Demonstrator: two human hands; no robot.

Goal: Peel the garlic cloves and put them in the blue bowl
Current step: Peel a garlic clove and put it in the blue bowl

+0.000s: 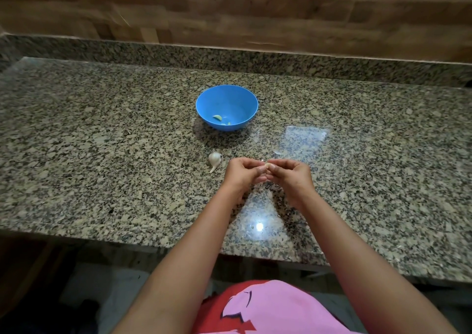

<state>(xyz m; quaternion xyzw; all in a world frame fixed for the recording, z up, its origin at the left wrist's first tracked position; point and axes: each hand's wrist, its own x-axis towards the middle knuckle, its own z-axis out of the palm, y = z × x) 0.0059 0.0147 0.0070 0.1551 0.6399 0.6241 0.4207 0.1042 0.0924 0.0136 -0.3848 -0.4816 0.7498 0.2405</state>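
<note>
Nearest me, above the middle of the counter (102, 180) and a little in from its front edge, my left hand (241, 174) and right hand (291, 175) meet with fingers curled, both pinching one garlic clove (268, 165) between the fingertips. I judge it light, firm and small, with dry papery skin that tears easily and a slick surface once bare, so I would grip it at the ends and work a nail under the skin at the tip. How much skin is off, I cannot tell.

Just beyond the left hand, the rest of the garlic bulb (214, 159) lies on the stone, its stalk pointing toward me; it looks brittle and loose.

Further back, toward the rear edge, the blue bowl (240, 96) stands upright, holding a few pale peeled cloves (217, 117) at its bottom.
</note>
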